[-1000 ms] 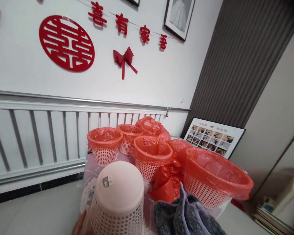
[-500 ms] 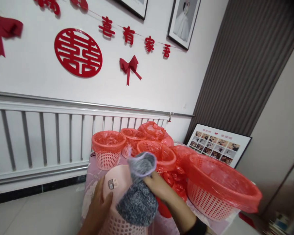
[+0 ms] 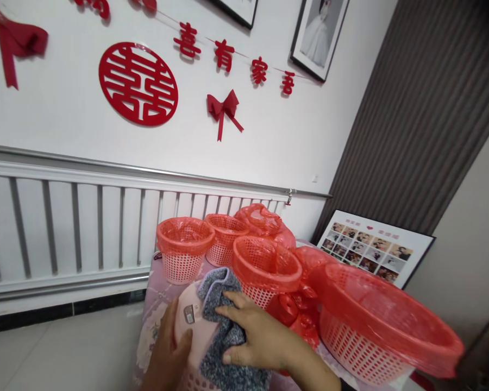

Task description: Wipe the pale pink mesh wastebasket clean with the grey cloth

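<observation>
At the near edge of the table is a pale pink plastic basket (image 3: 187,347) with a perforated side and a small label on its smooth surface. My left hand (image 3: 169,345) grips its left side, thumb and fingers apart around it. A dark grey, fleecy cleaning cloth (image 3: 228,347) with a lavender border lies bunched over the basket's right part. My right hand (image 3: 252,331) holds this cloth against the basket, fingers spread over the folds and thumb below. The basket's lower part is cut off by the frame's bottom edge.
Beyond stand pink baskets lined with red plastic bags: a small one (image 3: 183,260), a middle one (image 3: 264,266) and a large one (image 3: 375,331) at right. Red bag rolls (image 3: 285,309) lie between. A photo board (image 3: 378,244) leans behind; a radiator (image 3: 65,228) lines the wall.
The cloth, lifted and flapping before, now lies folded down on the pink basket. My right hand has come down and spread over it. My left hand stays on the basket.
</observation>
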Tool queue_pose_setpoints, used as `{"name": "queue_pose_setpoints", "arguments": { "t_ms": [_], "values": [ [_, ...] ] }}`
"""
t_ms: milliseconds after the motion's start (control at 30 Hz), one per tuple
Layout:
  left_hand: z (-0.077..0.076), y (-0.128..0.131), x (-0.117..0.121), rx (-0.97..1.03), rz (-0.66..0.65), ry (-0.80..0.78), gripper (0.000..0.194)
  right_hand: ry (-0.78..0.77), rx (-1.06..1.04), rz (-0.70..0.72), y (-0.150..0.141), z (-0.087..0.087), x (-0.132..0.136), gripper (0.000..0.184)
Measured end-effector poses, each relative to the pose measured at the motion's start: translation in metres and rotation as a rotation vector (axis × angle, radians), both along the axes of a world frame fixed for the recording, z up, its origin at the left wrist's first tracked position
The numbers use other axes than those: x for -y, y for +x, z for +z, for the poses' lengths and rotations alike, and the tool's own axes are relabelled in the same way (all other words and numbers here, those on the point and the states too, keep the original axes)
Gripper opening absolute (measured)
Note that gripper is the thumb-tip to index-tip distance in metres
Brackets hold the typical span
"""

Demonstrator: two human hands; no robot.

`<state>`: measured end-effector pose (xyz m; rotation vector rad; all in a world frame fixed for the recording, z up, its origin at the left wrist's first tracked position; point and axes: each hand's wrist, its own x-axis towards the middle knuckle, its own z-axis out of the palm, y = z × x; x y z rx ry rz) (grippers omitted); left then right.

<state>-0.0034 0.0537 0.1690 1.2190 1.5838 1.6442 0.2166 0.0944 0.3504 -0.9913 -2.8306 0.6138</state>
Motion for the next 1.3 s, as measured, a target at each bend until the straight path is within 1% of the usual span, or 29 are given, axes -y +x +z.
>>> {"name": "queue_pose_setpoints", "arguments": {
  "t_ms": [67,133,267,333,400,467,567,667,733,800,867,1000,1100,1133,1200,1233,1300],
  "values": [
    [0.0,0.001,0.0,-0.008,0.021,0.017,0.076,0.075,-0.038,0.075,-0.003,-0.006,0.001,0.072],
    [-0.001,0.0,0.0,-0.028,0.017,0.028,0.075,0.148,-0.081,0.141,-0.01,-0.011,-0.002,0.06],
    [-0.003,-0.002,0.0,-0.06,-0.025,0.025,0.071,0.233,-0.101,0.229,-0.035,-0.019,-0.022,0.052],
    [-0.001,-0.001,0.001,-0.048,0.0,0.035,0.072,0.284,-0.107,0.247,-0.052,-0.024,-0.035,0.049],
    [0.005,0.002,0.003,-0.017,0.04,0.037,0.074,0.328,-0.107,0.225,-0.068,-0.028,-0.048,0.046],
    [0.012,0.005,0.006,-0.003,0.061,0.022,0.077,0.355,-0.102,0.171,-0.08,-0.03,-0.057,0.045],
    [0.021,0.007,0.009,-0.009,0.051,0.004,0.078,0.369,-0.071,0.046,-0.085,-0.027,-0.067,0.045],
    [0.021,0.006,0.01,0.013,0.08,0.0,0.076,0.354,-0.003,-0.08,-0.076,-0.023,-0.077,0.041],
    [0.017,0.004,0.008,0.017,0.069,-0.01,0.075,0.34,0.026,-0.142,-0.064,-0.021,-0.082,0.037],
    [0.01,0.002,0.006,0.017,0.031,-0.01,0.075,0.329,0.042,-0.186,-0.048,-0.02,-0.082,0.034],
    [0.005,0.002,0.003,0.014,0.004,-0.009,0.074,0.309,0.041,-0.227,-0.028,-0.022,-0.077,0.033],
    [-0.002,0.002,0.0,0.017,0.046,0.004,0.071,0.237,-0.045,-0.29,0.018,-0.034,-0.053,0.033],
    [-0.003,0.001,0.0,0.023,-0.002,-0.014,0.073,0.216,-0.088,-0.342,0.049,-0.04,-0.036,0.035],
    [-0.004,0.001,-0.001,0.027,-0.017,-0.022,0.075,0.234,-0.114,-0.365,0.056,-0.039,-0.033,0.036],
    [-0.003,0.0,-0.001,0.04,-0.019,-0.029,0.076,0.308,-0.219,-0.382,0.062,-0.03,-0.027,0.037],
    [-0.002,0.0,0.0,0.047,-0.021,-0.029,0.077,0.35,-0.287,-0.365,0.06,-0.022,-0.025,0.038],
    [0.001,0.001,0.0,0.054,0.007,-0.003,0.076,0.417,-0.409,-0.274,0.046,-0.005,-0.02,0.037]
  ]
}}
